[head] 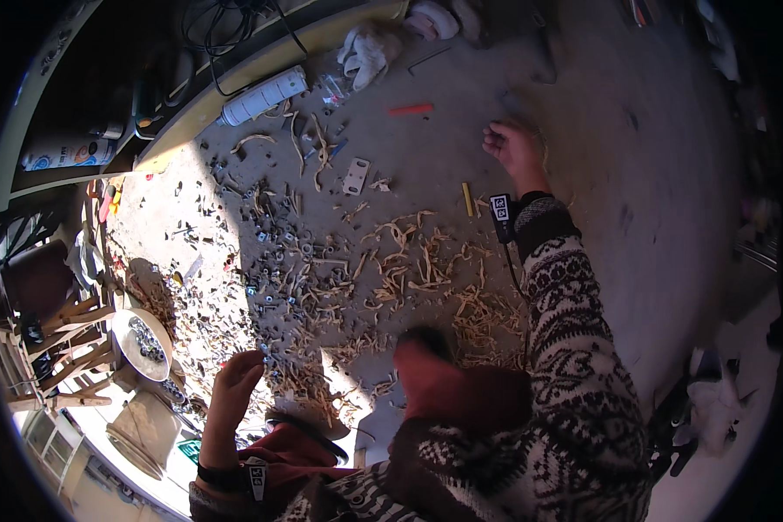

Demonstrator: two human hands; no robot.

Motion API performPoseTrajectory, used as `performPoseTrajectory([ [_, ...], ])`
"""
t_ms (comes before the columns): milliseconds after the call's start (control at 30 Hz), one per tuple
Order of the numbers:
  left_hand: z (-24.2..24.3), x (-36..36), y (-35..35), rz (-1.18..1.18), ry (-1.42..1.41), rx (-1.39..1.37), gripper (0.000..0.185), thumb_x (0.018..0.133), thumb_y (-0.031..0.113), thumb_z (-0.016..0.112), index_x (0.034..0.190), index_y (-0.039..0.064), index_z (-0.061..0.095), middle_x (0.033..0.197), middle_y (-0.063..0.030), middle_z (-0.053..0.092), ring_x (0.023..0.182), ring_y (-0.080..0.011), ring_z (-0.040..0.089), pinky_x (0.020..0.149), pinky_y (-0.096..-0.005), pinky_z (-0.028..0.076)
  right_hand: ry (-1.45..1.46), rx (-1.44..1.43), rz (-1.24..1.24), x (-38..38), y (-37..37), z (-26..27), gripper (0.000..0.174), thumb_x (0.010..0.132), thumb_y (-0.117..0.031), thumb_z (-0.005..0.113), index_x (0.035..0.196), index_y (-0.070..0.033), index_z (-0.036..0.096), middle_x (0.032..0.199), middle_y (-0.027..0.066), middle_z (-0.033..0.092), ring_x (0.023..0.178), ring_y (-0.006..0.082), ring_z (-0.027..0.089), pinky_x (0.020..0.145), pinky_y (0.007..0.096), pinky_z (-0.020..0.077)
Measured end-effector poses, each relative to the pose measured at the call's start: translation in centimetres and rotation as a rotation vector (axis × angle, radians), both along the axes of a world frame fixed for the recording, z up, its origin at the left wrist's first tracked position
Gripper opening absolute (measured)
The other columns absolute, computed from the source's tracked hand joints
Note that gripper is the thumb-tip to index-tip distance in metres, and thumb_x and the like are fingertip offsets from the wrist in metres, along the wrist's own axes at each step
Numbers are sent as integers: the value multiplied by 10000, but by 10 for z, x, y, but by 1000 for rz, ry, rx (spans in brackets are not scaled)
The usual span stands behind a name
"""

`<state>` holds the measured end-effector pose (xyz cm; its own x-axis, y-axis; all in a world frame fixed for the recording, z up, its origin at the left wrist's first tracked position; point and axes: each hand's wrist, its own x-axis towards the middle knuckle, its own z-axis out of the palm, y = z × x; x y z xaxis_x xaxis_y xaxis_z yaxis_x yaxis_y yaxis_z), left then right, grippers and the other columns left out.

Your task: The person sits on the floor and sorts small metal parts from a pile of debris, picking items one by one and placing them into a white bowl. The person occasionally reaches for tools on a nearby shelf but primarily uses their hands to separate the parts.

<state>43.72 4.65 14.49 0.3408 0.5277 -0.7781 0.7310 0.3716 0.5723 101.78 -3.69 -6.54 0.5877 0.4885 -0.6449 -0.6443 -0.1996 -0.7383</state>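
Observation:
My left hand (pixel 233 386) hovers at the lower left near the sunlit floor, fingers bent and thumb close to them. Whether something small sits in its fingertips cannot be made out. Farther forward on the right, my right hand (pixel 514 149) is raised over the concrete floor with curled fingers, and their grip is hidden. Between the hands lie scattered nuts and bolts (pixel 274 251) and many dry, twisted root-like strips (pixel 424 261). A flat metal plate with holes (pixel 356 176), a yellow stick (pixel 467 199) and a red strip (pixel 411 109) rest beyond them.
To the left, a white bowl (pixel 122 326) contains small metal hardware, beside a wooden crate (pixel 72 326). An aerosol can (pixel 264 96) lies against the shelf edge (pixel 189 134). Crumpled cloth (pixel 365 55) lies at the back. A cable (pixel 514 267) runs from my right wrist.

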Motion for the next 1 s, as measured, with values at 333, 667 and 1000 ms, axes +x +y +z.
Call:
performPoseTrajectory([
  [333, 4, -12, -3, 118, 36, -63, 275, 870, 87, 607, 1124, -11, 575, 1030, -88, 639, 961, -147, 594, 839, -266, 470, 273, 355, 80, -48, 82, 37, 65, 792, -82, 561, 847, -58, 585, 758, 54, 572, 652, 181, 551, 608, 336, 499],
  [667, 31, -34, -7, 264, 54, -96, 267, 872, 60, 578, 1122, -32, 564, 1052, -111, 633, 1006, -192, 597, 892, -295, 458, -978, -757, 517, -27, 209, -52, 402, 775, -436, 591, 854, -53, 685, 928, 150, 668, 867, 300, 641, 738, 414, 502],
  [1000, 4, 3, 25, 323, -151, -154, 273, 908, 142, 557, 1131, -13, 579, 1076, -104, 631, 1028, -175, 584, 918, -297, 439, -205, -68, 389, -65, 157, 2, 165, 785, -200, 671, 767, -50, 606, 551, -1, 493, 432, 117, 465, 410, 277, 369],
])
